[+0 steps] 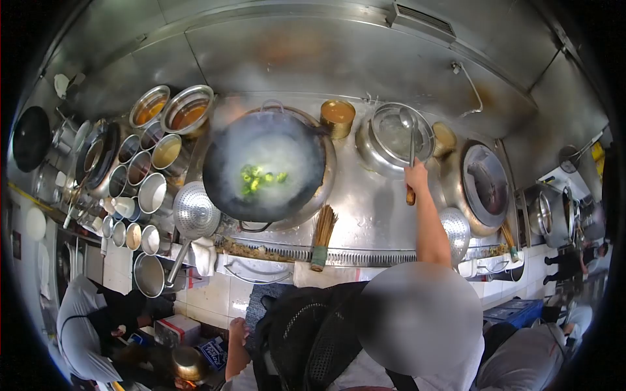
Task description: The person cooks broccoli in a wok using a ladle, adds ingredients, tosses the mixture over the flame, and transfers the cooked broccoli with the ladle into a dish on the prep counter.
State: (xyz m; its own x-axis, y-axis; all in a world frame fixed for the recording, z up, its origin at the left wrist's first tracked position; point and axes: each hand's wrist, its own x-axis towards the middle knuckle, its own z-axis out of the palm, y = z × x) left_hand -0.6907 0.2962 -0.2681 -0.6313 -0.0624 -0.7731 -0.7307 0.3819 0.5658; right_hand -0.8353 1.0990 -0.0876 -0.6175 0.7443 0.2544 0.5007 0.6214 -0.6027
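My right hand (415, 177) is closed around the wooden-ended handle of a metal ladle (412, 140), whose bowl is over a wide steel pot (368, 140) of clear liquid. Down by my side, my left hand (238, 331) hangs below the stove's front edge, its fingers curled in, with nothing seen in it. Green vegetable pieces (261, 179) lie in a large black wok (225, 195), under steam. In front of the wok a bamboo brush (323, 238) rests at the stove edge.
Sauce containers (166, 150) and a perforated strainer (196, 212) stand left of the wok. A yellow-brown tin (338, 117) is behind, between wok and pot. Another strainer (454, 231) and a covered pot (486, 186) are at right. People (81, 326) are at lower left and right.
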